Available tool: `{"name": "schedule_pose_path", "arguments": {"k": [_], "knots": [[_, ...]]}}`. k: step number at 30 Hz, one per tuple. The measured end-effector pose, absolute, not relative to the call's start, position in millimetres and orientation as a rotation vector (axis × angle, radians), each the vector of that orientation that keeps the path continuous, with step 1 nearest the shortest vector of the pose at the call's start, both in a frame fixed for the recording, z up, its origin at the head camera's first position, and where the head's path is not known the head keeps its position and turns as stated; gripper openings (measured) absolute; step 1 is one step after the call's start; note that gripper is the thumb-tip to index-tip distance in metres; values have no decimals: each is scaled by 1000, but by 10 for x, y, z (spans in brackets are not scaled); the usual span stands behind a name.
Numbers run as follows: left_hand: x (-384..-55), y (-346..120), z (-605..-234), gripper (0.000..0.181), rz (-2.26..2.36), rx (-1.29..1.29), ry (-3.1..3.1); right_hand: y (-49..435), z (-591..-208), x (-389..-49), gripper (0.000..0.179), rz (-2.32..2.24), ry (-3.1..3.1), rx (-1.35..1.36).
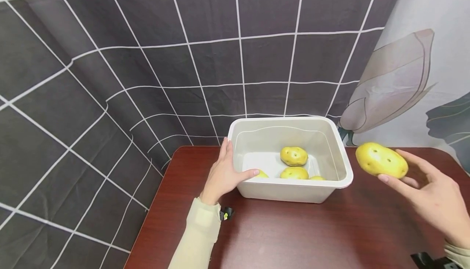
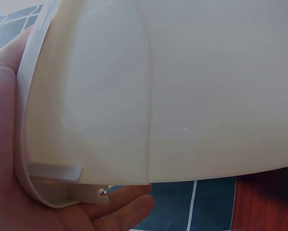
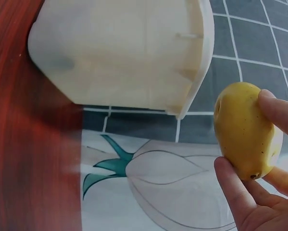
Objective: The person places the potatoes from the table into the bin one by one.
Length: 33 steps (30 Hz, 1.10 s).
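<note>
A yellow potato (image 1: 382, 160) is held by my right hand (image 1: 429, 187), between the thumb and the fingers, to the right of a white plastic bin (image 1: 286, 190). The right wrist view shows the potato (image 3: 244, 130) with small dark eyes on its skin. My left hand (image 1: 224, 175) grips the bin's near left corner, its thumb over the front rim and the fingers along the left outer side. Inside the bin lie several potatoes (image 1: 293, 156), some partly hidden by the front wall. The bin's wall (image 2: 182, 96) fills most of the left wrist view.
The bin stands on a reddish-brown wooden table (image 1: 293, 232), close to its back edge. A dark grid-patterned curtain (image 1: 264, 61) hangs behind and to the left. At the right hangs a pale cloth (image 1: 404, 69) with a large flower print.
</note>
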<state>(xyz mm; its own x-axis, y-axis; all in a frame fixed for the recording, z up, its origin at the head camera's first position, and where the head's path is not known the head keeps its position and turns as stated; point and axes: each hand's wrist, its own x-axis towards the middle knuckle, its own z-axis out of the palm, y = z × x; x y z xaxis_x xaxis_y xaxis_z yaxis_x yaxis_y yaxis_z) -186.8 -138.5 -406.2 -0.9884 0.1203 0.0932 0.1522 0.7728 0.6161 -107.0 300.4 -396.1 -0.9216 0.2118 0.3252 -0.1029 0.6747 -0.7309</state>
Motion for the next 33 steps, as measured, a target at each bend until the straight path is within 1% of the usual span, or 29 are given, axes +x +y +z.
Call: {"name": "schedule_pose_path", "arguments": {"k": [12,33], "knots": [[-1860,-1385,-4056,129,-1021,-219,-2909,2874,-3891,-1090,73,1162,-2484,21],[-1850,-1373,-4044,127,-1043,-223,-2902,2605,-3764,-1174,70,1189,-2505,65]]}}
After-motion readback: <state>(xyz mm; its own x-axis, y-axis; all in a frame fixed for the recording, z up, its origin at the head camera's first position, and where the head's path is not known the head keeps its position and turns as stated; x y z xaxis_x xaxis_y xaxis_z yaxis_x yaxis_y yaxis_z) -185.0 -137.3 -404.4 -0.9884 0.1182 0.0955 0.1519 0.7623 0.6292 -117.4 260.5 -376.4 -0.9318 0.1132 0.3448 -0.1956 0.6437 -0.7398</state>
